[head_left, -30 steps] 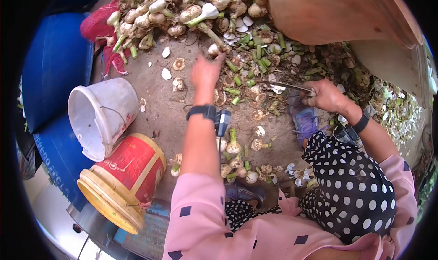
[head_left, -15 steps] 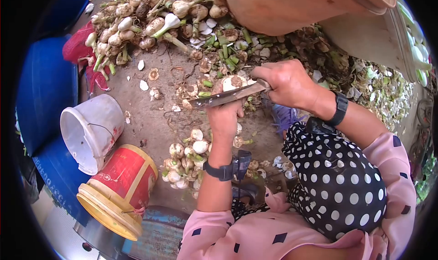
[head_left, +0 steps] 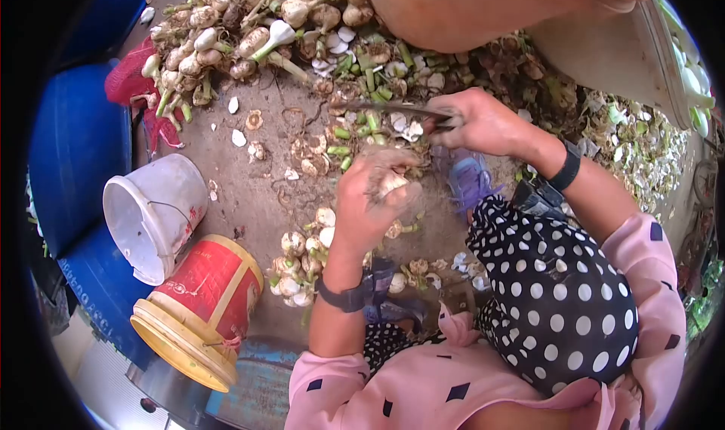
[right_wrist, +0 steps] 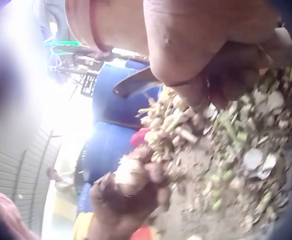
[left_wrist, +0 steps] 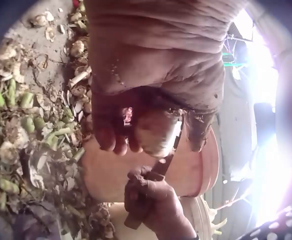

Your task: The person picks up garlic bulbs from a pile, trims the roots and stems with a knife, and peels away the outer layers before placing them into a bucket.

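The left hand (head_left: 374, 200) holds a garlic bulb (head_left: 391, 182), blurred in the head view; in the left wrist view the fingers curl about the pale bulb (left_wrist: 157, 134). The right hand (head_left: 483, 124) grips a knife (head_left: 396, 108) by its handle, the blade pointing left above the garlic hand, apart from it. In the right wrist view the blade (right_wrist: 138, 82) juts from the fist, and the bulb (right_wrist: 130, 175) sits in the left palm. Cut garlic bulbs (head_left: 294, 264) lie in a cluster by the left forearm. A heap of untrimmed garlic (head_left: 249, 41) is at the top.
A white bucket (head_left: 155, 218) and a red and yellow bucket (head_left: 204, 286) lie at the left beside blue barrels (head_left: 79, 158). An orange tub (head_left: 491, 11) stands at the top right. Stem pieces and peelings (head_left: 627, 151) litter the ground. A purple shoe (head_left: 468, 177) is under the right forearm.
The left hand went from the heap to in front of the body and now holds a bulb. The knife came over that hand, then moved up and away from it. The camera view has shifted.
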Tool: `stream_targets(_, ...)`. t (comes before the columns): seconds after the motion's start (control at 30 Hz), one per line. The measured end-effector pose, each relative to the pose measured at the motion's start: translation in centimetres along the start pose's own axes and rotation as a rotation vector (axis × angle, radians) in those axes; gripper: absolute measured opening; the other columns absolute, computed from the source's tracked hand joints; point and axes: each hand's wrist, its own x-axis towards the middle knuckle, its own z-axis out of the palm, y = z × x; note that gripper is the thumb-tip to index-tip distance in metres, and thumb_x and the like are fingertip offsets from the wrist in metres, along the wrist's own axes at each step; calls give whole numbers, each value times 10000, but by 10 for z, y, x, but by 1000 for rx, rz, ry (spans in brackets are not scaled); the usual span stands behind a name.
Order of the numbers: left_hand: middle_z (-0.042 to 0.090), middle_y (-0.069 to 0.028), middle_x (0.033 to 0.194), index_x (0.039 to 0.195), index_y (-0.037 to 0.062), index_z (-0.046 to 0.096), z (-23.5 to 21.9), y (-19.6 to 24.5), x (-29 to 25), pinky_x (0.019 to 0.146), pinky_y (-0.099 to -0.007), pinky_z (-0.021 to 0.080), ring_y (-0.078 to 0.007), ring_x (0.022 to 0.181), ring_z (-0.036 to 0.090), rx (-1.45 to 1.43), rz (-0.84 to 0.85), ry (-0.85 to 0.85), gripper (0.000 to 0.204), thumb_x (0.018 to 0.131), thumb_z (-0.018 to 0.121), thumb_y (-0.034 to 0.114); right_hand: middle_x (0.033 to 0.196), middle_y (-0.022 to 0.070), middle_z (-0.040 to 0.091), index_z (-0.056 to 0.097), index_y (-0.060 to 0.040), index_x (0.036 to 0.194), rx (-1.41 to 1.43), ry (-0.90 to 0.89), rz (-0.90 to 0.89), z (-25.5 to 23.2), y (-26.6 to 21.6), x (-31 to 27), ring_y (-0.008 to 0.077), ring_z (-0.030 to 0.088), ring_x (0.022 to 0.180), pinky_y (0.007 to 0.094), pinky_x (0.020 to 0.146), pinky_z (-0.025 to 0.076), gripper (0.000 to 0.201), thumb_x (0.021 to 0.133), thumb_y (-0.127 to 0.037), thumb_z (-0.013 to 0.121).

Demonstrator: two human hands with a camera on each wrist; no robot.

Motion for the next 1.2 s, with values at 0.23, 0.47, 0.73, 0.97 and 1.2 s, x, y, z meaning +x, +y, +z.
stream_targets(0.23,646,-85,800,765,60,659,-58,24,-33,738,-382,476,-257,785,615,373,210,-224,91,679,637,80,789,172,649,654,-73,905,-674,-226,4,20,72,1,350,626,759,407,682,489,269,691,-231,690)
stream_targets(0.47,526,-193,1281,1228,117,569,-170,-74,-53,955,-380,444,-382,1125,526,996,-280,44,499,739,667,138,788,169,652,646,-58,874,-267,-38,193,18,36,-2,342,629,748,404,682,486,216,696,-177,675)
stream_targets(0.73,570,-201,1106,1175,98,574,-213,-118,-5,828,-418,488,-357,974,574,1117,-188,482,475,710,563,1,739,164,629,641,-64,879,-409,3,182,18,47,-10,317,613,688,385,635,473,233,680,-166,703)
stream_targets(0.97,589,-162,1122,1184,70,602,-295,26,-50,946,-394,395,-318,1048,546,1938,-20,1135,538,663,738,83,773,200,632,649,-94,926,-438,18,88,20,59,-9,395,609,764,452,688,490,274,683,-216,688)
stream_targets(1.2,633,-133,1061,1264,10,522,-176,-57,121,893,-361,439,-227,1022,581,596,-217,707,620,780,706,352,771,195,634,649,-86,926,-422,40,72,21,60,-9,390,612,757,453,681,493,269,687,-207,683)
